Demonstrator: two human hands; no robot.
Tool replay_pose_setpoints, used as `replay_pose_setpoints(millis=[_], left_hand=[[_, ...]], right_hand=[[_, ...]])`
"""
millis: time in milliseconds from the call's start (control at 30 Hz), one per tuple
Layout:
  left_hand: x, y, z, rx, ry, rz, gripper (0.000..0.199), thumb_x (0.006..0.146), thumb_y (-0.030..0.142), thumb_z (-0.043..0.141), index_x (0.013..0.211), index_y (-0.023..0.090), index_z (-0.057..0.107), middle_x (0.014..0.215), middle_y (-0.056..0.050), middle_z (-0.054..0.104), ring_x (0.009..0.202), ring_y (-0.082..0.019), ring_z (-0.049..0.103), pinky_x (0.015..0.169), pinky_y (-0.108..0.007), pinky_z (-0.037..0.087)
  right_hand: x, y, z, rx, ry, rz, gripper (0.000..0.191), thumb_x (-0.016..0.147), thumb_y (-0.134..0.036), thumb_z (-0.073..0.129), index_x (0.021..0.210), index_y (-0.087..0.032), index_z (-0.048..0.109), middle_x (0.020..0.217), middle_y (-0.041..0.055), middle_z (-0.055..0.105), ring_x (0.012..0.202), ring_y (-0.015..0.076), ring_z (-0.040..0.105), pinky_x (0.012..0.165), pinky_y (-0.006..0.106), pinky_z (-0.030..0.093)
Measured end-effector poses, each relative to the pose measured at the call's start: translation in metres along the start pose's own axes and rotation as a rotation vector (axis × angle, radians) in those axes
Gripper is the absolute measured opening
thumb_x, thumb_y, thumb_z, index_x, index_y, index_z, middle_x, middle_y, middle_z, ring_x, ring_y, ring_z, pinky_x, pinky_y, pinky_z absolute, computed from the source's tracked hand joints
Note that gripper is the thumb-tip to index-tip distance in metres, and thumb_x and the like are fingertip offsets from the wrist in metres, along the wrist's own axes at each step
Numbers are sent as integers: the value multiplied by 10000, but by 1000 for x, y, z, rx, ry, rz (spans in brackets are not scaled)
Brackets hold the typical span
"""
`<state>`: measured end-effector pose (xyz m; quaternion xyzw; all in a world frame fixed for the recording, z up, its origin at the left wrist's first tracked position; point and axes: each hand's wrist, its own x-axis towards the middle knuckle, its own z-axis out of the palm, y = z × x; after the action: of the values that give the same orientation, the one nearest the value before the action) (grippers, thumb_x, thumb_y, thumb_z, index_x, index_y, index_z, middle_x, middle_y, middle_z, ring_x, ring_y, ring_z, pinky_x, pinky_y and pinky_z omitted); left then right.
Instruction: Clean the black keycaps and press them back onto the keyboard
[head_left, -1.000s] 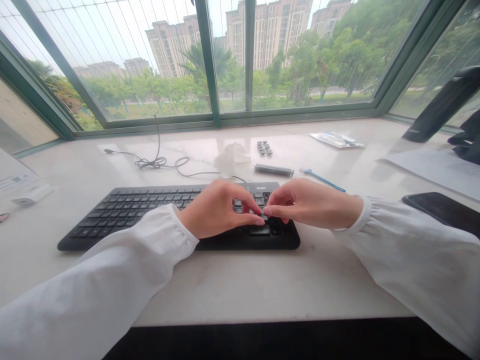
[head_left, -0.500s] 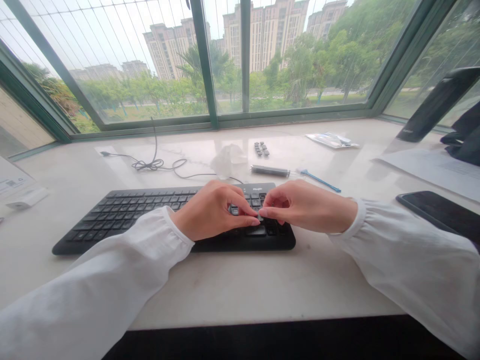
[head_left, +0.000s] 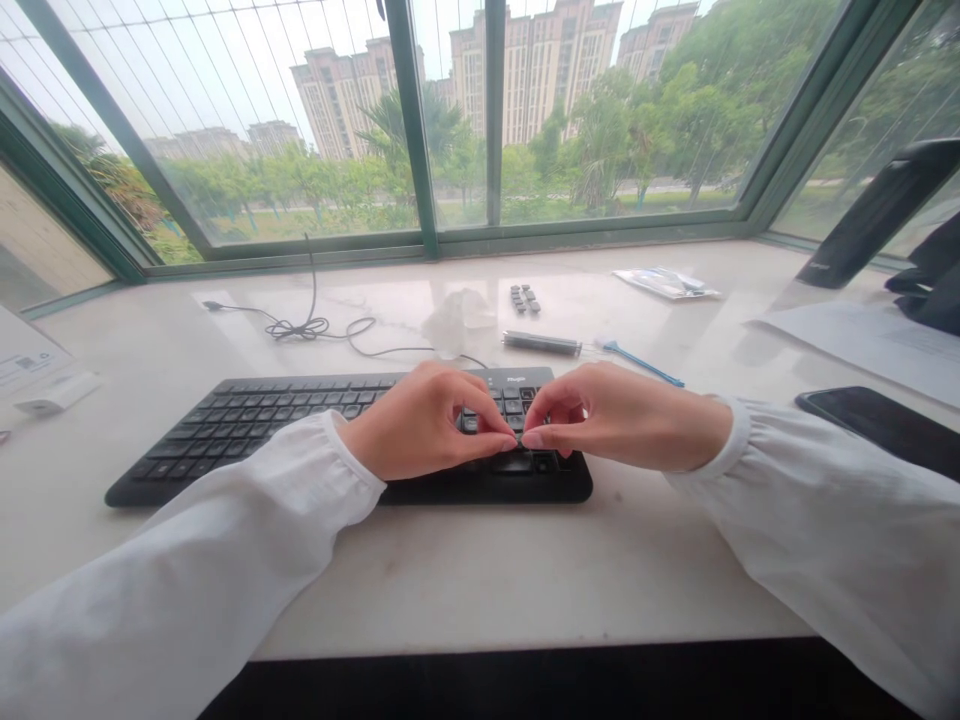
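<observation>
A black keyboard (head_left: 247, 420) lies lengthwise on the pale counter. Above its number pad at the right end, my left hand (head_left: 427, 420) pinches thumb and forefinger together. My right hand (head_left: 600, 415) faces it from the other side, also closed in a pinch, its fingertips almost meeting the left ones. Between the fingertips is a small dark piece that looks like a keycap (head_left: 520, 440), mostly covered by the fingers. Bare key sockets (head_left: 543, 462) show at the pad's lower right corner. Several loose keycaps (head_left: 524, 298) sit behind the keyboard.
Behind the keyboard lie a dark brush-like tool (head_left: 541, 343), a blue stick tool (head_left: 643, 364), a crumpled white tissue (head_left: 459, 318) and a coiled cable (head_left: 300, 328). A plastic packet (head_left: 666, 283) rests farther back. To the right are a phone (head_left: 885, 425) and paper sheets (head_left: 870, 345).
My right hand has shifted slightly to the right, and its fingertips have drawn a little away from the left ones. My left hand stays nearly in place.
</observation>
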<state>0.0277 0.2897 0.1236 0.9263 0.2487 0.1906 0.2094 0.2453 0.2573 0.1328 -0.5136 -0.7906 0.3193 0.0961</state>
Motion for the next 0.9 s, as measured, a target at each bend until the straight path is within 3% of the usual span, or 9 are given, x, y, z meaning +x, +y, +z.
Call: replay_pose_setpoints(millis=[900], left_hand=[[2,-1,5,-34,50,-72,161,761,353,708,847,226,754,701,25,647,582,-69,528,591,-204,423]], right_hand=[[-2,-2,1,-185,117,-92,209,812,-380,597,858,-225,729,602,-23,665,522,102,556,505,218,369]])
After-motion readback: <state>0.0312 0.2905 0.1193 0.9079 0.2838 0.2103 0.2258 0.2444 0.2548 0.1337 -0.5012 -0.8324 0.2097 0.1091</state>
